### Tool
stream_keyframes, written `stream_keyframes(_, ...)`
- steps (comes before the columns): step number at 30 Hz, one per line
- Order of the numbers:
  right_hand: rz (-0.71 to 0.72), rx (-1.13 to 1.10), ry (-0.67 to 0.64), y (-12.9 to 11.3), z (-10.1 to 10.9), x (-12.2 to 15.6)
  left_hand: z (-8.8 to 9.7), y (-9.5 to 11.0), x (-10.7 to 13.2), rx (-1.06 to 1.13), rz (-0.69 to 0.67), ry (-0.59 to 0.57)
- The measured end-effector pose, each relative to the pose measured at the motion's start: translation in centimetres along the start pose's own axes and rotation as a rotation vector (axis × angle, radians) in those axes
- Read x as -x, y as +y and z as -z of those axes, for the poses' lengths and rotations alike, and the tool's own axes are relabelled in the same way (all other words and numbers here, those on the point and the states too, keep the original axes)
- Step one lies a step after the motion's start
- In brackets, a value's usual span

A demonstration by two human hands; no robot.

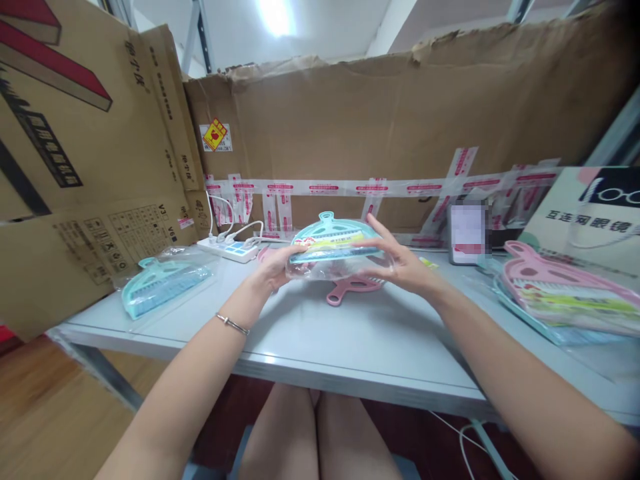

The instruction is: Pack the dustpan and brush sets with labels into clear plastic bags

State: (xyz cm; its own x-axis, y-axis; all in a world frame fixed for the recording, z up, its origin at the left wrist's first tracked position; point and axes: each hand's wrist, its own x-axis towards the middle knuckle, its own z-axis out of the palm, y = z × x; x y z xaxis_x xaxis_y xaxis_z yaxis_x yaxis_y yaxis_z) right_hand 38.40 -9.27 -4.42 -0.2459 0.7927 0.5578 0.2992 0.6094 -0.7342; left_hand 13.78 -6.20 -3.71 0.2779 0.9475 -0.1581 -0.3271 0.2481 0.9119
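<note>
I hold a teal plastic grater board [334, 240] wrapped in a clear plastic bag above the grey table [350, 347]. My left hand [274, 267] grips its left edge, fingers closed on the bag. My right hand [400, 261] grips the right edge, with the upper fingers stretched over the top. A pink board [350, 289] lies on the table just beneath the held one, its handle pointing toward me.
A bagged teal board [163, 283] lies at the table's left. A stack of pink and teal bagged boards [565, 293] sits at the right. A white power strip [227, 250] with cables lies at the back left. Cardboard walls [380, 127] surround the table.
</note>
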Motion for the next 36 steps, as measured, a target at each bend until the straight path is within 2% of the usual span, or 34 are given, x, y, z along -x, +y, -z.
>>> stream_keyframes(4,0.031,-0.084,0.236,0.3,-1.8,-0.3,-0.4,0.0,0.3,-0.081,-0.013,0.023)
stream_keyframes(8,0.053,-0.143,0.383,1.2,-2.6,-0.4,-0.4,-0.2,0.4,-0.184,-0.052,0.006)
stream_keyframes(11,-0.027,-0.236,0.490,1.6,-2.9,-0.5,-0.1,-0.4,0.2,-0.269,-0.127,-0.043)
stream_keyframes(13,-0.175,-0.419,0.438,1.7,-3.0,-0.6,0.0,-0.5,0.1,-0.303,-0.163,-0.059)
stream_keyframes(15,-0.325,-0.590,0.299,1.8,-3.0,-0.7,-0.1,-0.6,0.0,-0.327,-0.178,-0.041)
stream_keyframes(17,-0.389,-0.682,0.237,1.8,-3.0,-0.9,-0.3,-0.6,0.2,-0.326,-0.189,-0.022)
stream_keyframes(20,-0.348,-0.764,0.366,1.7,-2.9,-1.0,-0.8,-0.8,0.8,-0.308,-0.304,-0.029)
stream_keyframes(24,-0.268,-0.802,0.517,1.2,-2.8,-1.1,-1.4,-1.4,1.6,-0.511,-0.682,-0.174)
stream_keyframes(25,-0.245,-0.806,0.521,1.0,-2.7,-1.1,-1.5,-1.5,1.7,-0.568,-0.764,-0.176)
stream_keyframes(27,-0.208,-0.818,0.504,0.6,-2.7,-1.0,-1.7,-1.6,1.5,-0.635,-0.868,-0.098)
stream_keyframes(31,-0.254,-0.835,0.447,0.0,-2.5,-0.8,-1.3,-1.4,0.6,-0.643,-0.899,0.090)
stream_keyframes(36,-0.356,-0.882,0.401,-0.1,-2.3,-0.7,-0.5,-1.3,-0.1,-0.620,-0.826,0.047)
